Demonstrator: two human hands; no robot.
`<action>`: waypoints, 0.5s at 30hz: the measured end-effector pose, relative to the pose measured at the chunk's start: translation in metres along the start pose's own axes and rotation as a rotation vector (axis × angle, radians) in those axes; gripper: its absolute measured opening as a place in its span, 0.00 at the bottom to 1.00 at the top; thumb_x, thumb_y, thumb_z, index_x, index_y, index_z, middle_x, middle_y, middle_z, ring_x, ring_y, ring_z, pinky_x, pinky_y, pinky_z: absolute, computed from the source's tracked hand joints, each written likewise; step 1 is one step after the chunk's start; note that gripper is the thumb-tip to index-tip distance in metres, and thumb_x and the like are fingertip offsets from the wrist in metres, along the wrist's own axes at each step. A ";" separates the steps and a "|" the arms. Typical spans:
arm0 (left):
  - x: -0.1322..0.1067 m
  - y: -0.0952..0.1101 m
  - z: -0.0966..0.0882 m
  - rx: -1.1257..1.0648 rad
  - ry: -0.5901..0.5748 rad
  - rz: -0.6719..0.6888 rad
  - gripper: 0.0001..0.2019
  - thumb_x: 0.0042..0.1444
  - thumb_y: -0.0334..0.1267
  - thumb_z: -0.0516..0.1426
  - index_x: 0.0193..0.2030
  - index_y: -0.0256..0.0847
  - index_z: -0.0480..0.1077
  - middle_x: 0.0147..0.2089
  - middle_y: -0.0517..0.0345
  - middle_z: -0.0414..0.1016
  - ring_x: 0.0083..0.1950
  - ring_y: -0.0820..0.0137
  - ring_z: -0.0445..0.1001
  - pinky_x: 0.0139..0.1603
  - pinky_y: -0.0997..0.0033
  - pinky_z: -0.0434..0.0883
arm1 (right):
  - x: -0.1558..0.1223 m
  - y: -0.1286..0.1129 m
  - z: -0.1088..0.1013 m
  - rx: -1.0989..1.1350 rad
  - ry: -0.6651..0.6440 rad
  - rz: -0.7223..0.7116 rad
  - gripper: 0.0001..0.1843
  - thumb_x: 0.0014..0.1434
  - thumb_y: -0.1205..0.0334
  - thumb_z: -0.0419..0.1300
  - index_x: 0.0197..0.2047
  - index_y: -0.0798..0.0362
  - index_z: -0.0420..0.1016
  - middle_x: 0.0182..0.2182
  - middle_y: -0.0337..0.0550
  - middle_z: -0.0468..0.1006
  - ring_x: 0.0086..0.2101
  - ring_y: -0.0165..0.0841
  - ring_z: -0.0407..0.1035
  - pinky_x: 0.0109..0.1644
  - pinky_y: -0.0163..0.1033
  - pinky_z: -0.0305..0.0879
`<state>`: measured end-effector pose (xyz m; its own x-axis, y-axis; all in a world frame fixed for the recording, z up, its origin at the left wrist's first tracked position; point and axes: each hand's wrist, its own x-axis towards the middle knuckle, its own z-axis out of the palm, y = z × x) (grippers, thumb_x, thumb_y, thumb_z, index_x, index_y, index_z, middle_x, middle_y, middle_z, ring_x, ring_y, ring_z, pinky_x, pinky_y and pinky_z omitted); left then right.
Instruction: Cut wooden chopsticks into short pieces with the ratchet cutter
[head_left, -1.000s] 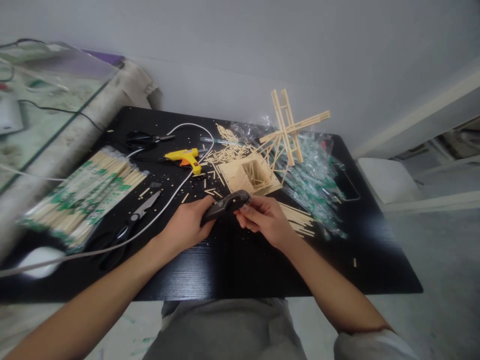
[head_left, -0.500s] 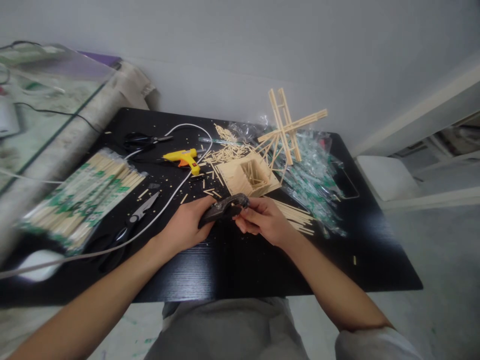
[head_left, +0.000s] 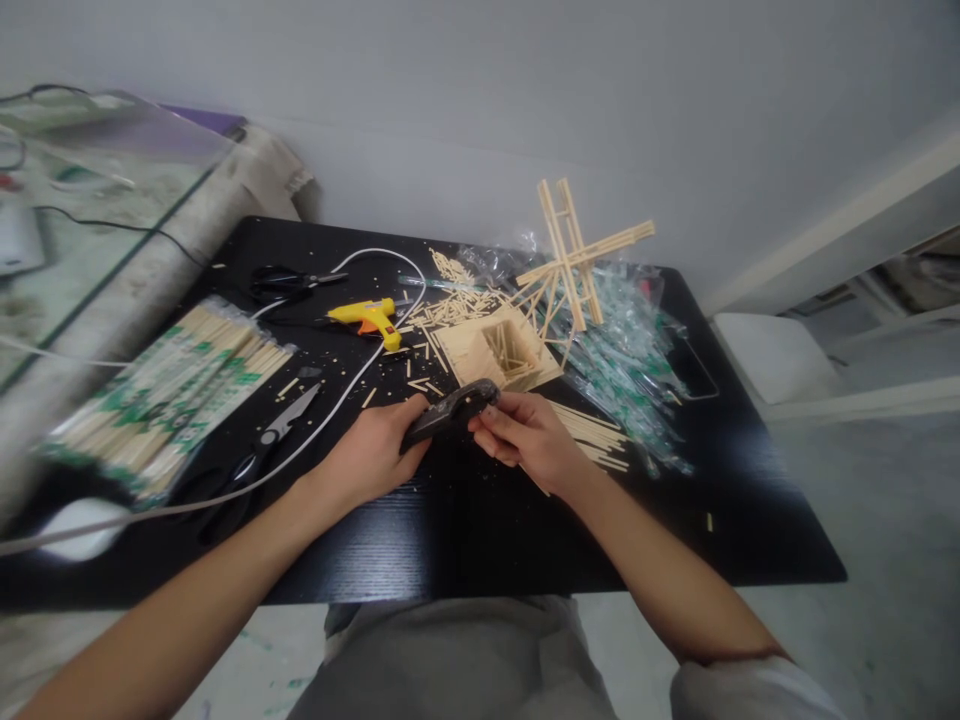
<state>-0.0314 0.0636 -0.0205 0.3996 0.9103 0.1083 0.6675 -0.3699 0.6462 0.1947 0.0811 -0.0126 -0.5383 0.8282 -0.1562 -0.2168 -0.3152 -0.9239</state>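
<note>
My left hand [head_left: 369, 452] is wrapped round a black hand tool [head_left: 448, 412] with a curved, worn-looking far end; its exact kind is unclear. At that curved end, the fingers of my right hand [head_left: 529, 438] are pinched together. A thin pale wooden stick [head_left: 543, 489] pokes out below the right palm, and most of it is hidden by the hand. Just beyond the tool, a wooden box-like piece [head_left: 480, 352] rests on a flat wooden base [head_left: 450, 345]. Behind it rises a windmill-like cross of sticks [head_left: 574, 258] on thin struts.
On the black table [head_left: 480, 560] lie a yellow glue gun [head_left: 375, 316], scissors [head_left: 289, 420], black-handled scissors [head_left: 289, 282] and packs of sticks [head_left: 180, 390]. A white cord [head_left: 330, 412] crosses the left side. Plastic wrappers [head_left: 630, 350], loose sticks [head_left: 589, 435] and cut pieces [head_left: 465, 300] lie beyond.
The black tool has tilted slightly in my left hand, its curved end a little higher. A stick end now shows below my right hand.
</note>
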 end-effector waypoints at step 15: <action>0.000 -0.006 0.002 -0.077 0.004 0.051 0.12 0.59 0.28 0.55 0.48 0.42 0.71 0.42 0.55 0.81 0.42 0.65 0.79 0.44 0.68 0.73 | 0.000 0.001 -0.005 0.007 -0.115 0.026 0.22 0.63 0.44 0.67 0.36 0.57 0.78 0.19 0.33 0.67 0.17 0.22 0.51 0.19 0.31 0.41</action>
<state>-0.0336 0.0656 -0.0256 0.4294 0.8913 0.1456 0.5957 -0.4007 0.6961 0.1982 0.0832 -0.0153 -0.6334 0.7613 -0.1388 -0.2073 -0.3398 -0.9174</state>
